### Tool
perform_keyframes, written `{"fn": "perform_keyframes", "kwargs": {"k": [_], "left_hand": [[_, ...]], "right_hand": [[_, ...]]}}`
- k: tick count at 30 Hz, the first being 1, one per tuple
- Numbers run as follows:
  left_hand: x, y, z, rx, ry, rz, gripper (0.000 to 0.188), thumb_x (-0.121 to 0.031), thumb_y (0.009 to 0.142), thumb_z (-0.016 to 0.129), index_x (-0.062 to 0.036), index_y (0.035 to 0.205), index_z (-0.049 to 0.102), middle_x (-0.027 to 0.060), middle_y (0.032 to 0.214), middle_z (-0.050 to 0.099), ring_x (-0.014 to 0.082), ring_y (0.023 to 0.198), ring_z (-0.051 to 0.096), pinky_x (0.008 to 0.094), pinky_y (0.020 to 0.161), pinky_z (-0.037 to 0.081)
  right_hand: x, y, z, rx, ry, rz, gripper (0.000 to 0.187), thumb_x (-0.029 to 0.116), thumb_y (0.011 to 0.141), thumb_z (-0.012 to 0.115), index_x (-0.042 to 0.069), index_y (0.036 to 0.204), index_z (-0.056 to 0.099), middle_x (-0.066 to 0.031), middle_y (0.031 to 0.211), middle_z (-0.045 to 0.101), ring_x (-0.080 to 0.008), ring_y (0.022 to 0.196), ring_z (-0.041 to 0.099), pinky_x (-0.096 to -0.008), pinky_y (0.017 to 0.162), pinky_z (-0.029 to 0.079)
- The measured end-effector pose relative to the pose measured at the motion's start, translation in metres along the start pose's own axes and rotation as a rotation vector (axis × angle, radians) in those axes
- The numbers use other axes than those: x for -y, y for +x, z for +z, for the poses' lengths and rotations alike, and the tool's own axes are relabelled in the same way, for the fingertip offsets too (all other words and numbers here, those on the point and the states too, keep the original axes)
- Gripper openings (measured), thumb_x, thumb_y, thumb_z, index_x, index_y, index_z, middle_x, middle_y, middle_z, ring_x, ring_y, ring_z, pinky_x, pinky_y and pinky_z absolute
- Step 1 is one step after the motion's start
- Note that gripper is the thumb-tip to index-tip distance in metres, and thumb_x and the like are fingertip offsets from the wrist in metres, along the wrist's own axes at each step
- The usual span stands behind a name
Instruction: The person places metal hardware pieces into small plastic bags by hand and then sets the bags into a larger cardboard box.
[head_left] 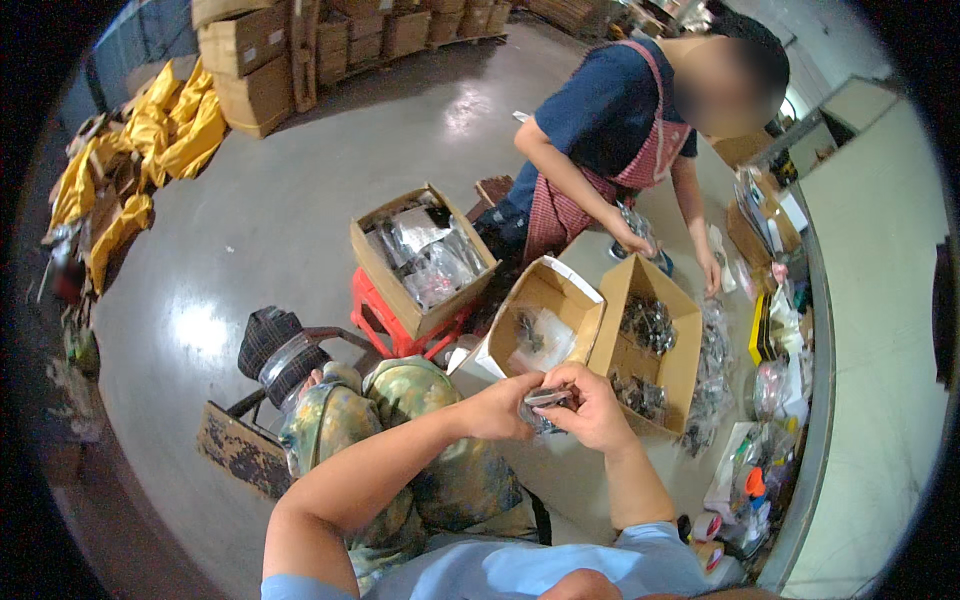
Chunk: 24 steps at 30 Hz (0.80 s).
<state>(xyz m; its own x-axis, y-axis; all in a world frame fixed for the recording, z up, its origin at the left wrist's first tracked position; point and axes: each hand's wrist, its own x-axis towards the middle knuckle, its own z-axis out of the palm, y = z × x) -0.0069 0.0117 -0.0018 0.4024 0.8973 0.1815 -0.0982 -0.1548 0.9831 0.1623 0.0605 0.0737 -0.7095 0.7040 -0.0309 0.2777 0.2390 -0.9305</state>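
Crumpled yellow sacks (160,130), glossy and creased, are slumping at far left beside stacked corrugated cardboard boxes (257,85). Further right, a red plastic stool (368,308) is bearing an open carton (455,303) heaped with slick transparent bags (432,262). The person's left grip (500,407) is closing its fingers around a small dark piece in clear film (547,398), which is sitting between the two hands, above the smooth grey counter (585,485). A rectangular cardboard box (570,300) is standing just beyond, with a thin, wrinkled clear bag inside. The right grip (595,408) is pinching the same piece from its other side. Next to it, a second rectangular box (668,290) is holding tangled dark parts (648,325); behind, a co-worker (610,115) in a red-patterned apron is grasping a clear-wrapped item. Shiny crinkled packets (708,400) are lying along the box's right side, and round tape rolls (707,527) are resting nearer the person.
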Motion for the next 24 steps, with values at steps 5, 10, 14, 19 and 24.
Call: {"fn": "perform_keyframes", "kwargs": {"k": [5, 10, 14, 19, 24], "left_hand": [[-0.017, -0.006, -0.003, 0.172, -0.163, -0.128, 0.055, -0.009, 0.072, 0.072, -0.0043, 0.119, 0.044, 0.0051, 0.103, 0.053, 0.0144, 0.100, 0.049, 0.0295, 0.088, 0.041], [-0.009, -0.003, -0.001, 0.148, -0.228, -0.029, 0.057, -0.009, 0.074, 0.070, -0.0049, 0.122, 0.039, 0.0040, 0.102, 0.052, 0.0134, 0.097, 0.049, 0.0294, 0.085, 0.041], [-0.017, -0.005, 0.001, 0.212, -0.406, -0.019, 0.063, -0.007, 0.076, 0.068, -0.0059, 0.128, 0.032, 0.0028, 0.099, 0.051, 0.0119, 0.093, 0.048, 0.0283, 0.082, 0.042], [-0.015, -0.003, 0.002, 0.222, -0.604, -0.075, 0.072, -0.005, 0.074, 0.068, -0.0080, 0.133, 0.025, 0.0025, 0.096, 0.050, 0.0104, 0.089, 0.048, 0.0273, 0.078, 0.044], [-0.034, -0.010, -0.003, 0.260, -0.866, -0.078, 0.068, -0.004, 0.077, 0.064, -0.0078, 0.133, 0.025, 0.0033, 0.094, 0.050, 0.0118, 0.084, 0.053, 0.0282, 0.072, 0.047]], "right_hand": [[0.030, 0.002, -0.010, 0.186, -0.407, -0.154, 0.024, 0.002, 0.070, 0.069, 0.001, 0.094, 0.065, -0.0109, 0.092, 0.064, -0.0189, 0.083, 0.062, -0.0281, 0.072, 0.048], [0.055, 0.002, -0.011, 0.228, -0.607, -0.121, 0.023, 0.011, 0.074, 0.070, 0.004, 0.095, 0.068, -0.0100, 0.089, 0.064, -0.0216, 0.082, 0.063, -0.0296, 0.073, 0.050], [0.053, 0.003, -0.015, -0.084, -0.293, -0.133, 0.023, 0.007, 0.071, 0.072, 0.002, 0.093, 0.065, -0.0096, 0.087, 0.063, -0.0175, 0.079, 0.061, -0.0265, 0.071, 0.048], [0.047, 0.010, -0.003, -0.010, -0.249, -0.336, 0.019, 0.001, 0.071, 0.070, 0.001, 0.086, 0.059, -0.0098, 0.091, 0.064, -0.0208, 0.083, 0.061, -0.0308, 0.076, 0.049], [0.058, 0.014, -0.021, 0.364, -0.299, -0.399, 0.012, 0.000, 0.074, 0.066, 0.001, 0.084, 0.060, -0.0126, 0.092, 0.065, -0.0213, 0.082, 0.060, -0.0320, 0.077, 0.048]]}}
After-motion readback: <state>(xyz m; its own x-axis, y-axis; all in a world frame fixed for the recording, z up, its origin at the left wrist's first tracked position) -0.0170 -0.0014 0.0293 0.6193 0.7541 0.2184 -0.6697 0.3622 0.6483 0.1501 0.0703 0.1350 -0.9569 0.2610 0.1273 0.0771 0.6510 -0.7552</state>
